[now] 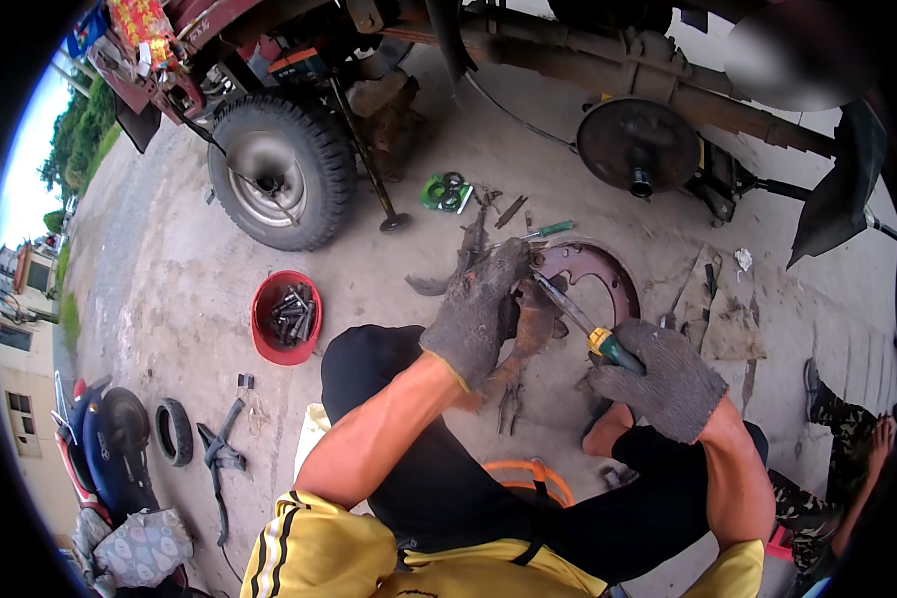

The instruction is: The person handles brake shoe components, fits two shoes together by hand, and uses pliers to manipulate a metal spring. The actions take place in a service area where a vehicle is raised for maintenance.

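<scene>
My left hand (476, 317), in a grey knitted work glove, is closed around a rusty metal part (536, 327) between my knees. Its full shape is partly hidden by the glove. In my right hand (668, 381), also gloved, is a screwdriver (600, 341) with a green and yellow handle. The screwdriver's shaft slants up and left, its tip at the rusty part near my left fingers. Just beyond lies a curved reddish-brown metal plate (620, 273) on the concrete. A second screwdriver (555, 228) with a green handle lies above it.
A red bowl (259, 334) of bolts stands at left, below a vehicle wheel (269, 174). A bare hub (638, 148) hangs under the frame, with a jack (718, 184) beside it. An orange hose (528, 468) lies below me. Another person (842, 468) sits at right.
</scene>
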